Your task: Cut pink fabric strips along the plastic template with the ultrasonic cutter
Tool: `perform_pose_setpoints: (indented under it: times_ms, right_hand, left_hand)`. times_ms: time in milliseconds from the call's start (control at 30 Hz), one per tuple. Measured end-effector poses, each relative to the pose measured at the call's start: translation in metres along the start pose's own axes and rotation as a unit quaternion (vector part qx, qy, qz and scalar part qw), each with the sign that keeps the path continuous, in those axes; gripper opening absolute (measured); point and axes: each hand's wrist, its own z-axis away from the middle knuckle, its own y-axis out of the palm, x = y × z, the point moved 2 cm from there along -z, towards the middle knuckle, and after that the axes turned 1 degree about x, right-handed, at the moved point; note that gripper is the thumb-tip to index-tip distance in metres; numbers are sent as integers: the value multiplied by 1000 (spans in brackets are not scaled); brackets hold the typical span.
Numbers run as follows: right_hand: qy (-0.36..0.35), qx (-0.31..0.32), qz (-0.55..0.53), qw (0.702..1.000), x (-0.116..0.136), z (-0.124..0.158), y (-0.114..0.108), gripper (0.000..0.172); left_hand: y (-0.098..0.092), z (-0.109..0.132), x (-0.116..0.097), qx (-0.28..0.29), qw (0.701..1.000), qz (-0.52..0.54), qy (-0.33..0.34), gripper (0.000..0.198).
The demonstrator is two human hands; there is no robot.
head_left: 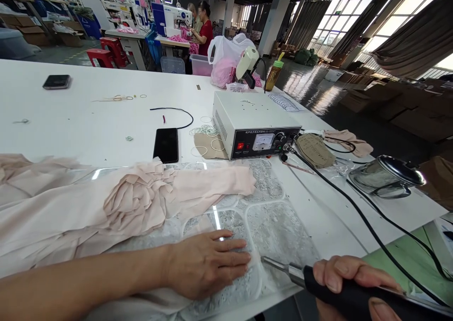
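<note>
My left hand (212, 264) lies flat on a clear, grey-patterned mat (279, 222), its fingers stretched out and pointing right. A scrap of pale sheer fabric seems to lie under the fingertips; its outline is hard to make out. My right hand (354, 283) is wrapped round the black grip of an ultrasonic handpiece (300, 274). The handpiece's narrow metal tip points left, just right of my left fingertips, close to the mat. Pale pink fabric (198, 186) with a ruffled rosette (136, 198) spreads over the mat beyond my left forearm.
A white control box (262, 122) stands on the white table (106, 132), with a black cable (339, 193) running right. Nearby are a phone (166, 145), brown card templates (314, 150), a glass jug (384, 175) and a white plastic bag (226, 52). People sit at sewing machines behind.
</note>
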Motion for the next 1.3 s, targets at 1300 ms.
perform_pose_setpoints:
  times_ms: [1300]
  right_hand:
    - [12,21,-43,999,-4,1,3,9]
  left_hand:
    - [1,2,-2,-43,997,-50,26,26]
